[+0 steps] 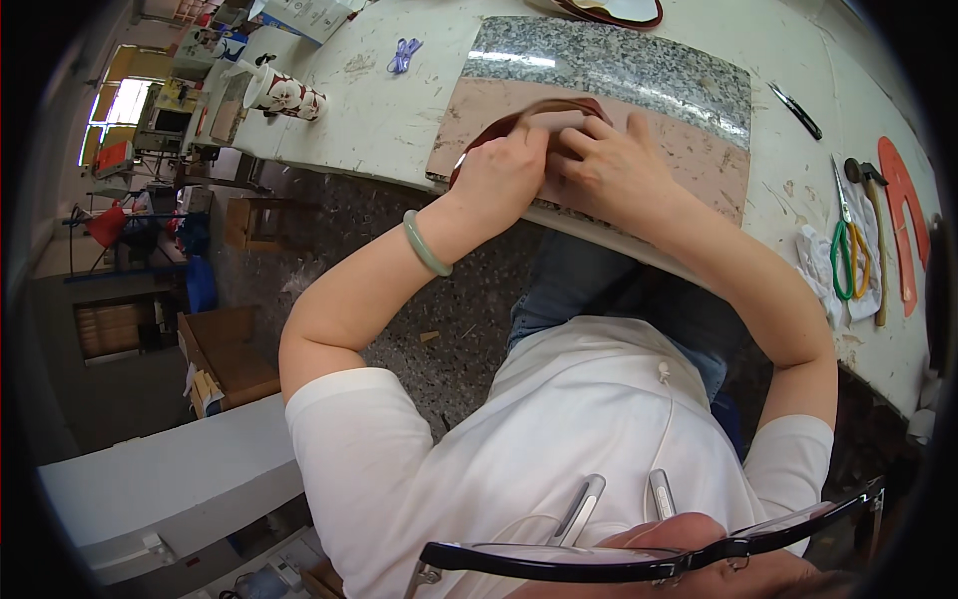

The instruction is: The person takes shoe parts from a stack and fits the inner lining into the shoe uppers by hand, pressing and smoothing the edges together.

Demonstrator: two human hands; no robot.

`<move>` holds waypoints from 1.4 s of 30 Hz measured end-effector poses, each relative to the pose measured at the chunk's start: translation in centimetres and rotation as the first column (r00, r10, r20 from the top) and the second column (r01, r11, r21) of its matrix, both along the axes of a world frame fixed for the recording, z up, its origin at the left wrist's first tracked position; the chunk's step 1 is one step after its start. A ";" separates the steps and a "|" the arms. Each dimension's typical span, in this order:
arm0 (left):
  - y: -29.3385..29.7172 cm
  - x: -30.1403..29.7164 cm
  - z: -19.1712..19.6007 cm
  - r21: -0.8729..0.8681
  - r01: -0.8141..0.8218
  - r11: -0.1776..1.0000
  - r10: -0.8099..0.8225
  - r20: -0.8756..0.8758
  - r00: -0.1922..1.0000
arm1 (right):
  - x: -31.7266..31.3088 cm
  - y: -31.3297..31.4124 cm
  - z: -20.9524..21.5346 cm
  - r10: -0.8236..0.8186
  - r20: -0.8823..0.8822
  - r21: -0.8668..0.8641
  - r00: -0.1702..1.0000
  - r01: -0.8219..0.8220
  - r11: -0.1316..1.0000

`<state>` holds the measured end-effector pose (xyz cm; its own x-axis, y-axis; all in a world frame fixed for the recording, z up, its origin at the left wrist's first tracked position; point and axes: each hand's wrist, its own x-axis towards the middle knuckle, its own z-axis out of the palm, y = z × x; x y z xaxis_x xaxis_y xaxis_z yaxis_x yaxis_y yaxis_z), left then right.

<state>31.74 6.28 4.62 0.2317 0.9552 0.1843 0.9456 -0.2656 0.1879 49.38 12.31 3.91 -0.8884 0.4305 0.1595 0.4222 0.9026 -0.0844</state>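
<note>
Both of my hands work on a curved red-brown piece (570,106) with a paler inner side, which looks like leather. My left hand (502,172), with a pale green bangle above its wrist, has its fingers closed on the piece's left part. Close beside it my right hand (621,170) is bent over the piece, thumb and fingers pinching its near part. The fingers hide much of the piece, and its exact kind cannot be made out. Beneath the hands lies a speckled grey stone slab (619,62) whose near part is covered by a pinkish-tan sheet (704,165).
To the right lie a black knife (795,110), scissors (847,245) with green and yellow handles, a hammer (871,185), white cloth (818,262) and an orange-red flat tool (901,215). Leftward are purple clips (403,56) and a floral cup (287,95). Another red-edged piece (624,12) lies beyond the slab.
</note>
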 end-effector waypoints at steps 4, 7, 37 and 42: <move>-1.0 0.6 2.6 0.137 0.124 0.983 -0.132 0.050 0.990 | -0.5 -0.5 -1.5 0.049 -0.122 0.110 0.991 -0.035 0.993; -2.5 -1.9 4.0 0.453 -0.107 0.885 0.050 0.137 0.989 | -0.5 -0.3 -1.5 0.037 -0.122 0.051 0.992 -0.031 0.998; 4.8 -3.4 0.2 -0.293 0.100 0.951 0.056 0.480 0.875 | 6.0 4.3 -0.6 -0.365 -0.151 -0.435 0.919 0.269 0.859; 3.3 -1.9 -1.7 -0.205 0.154 0.966 0.117 0.887 0.447 | 6.8 2.7 -1.2 -0.362 -0.367 -0.512 0.857 0.139 0.848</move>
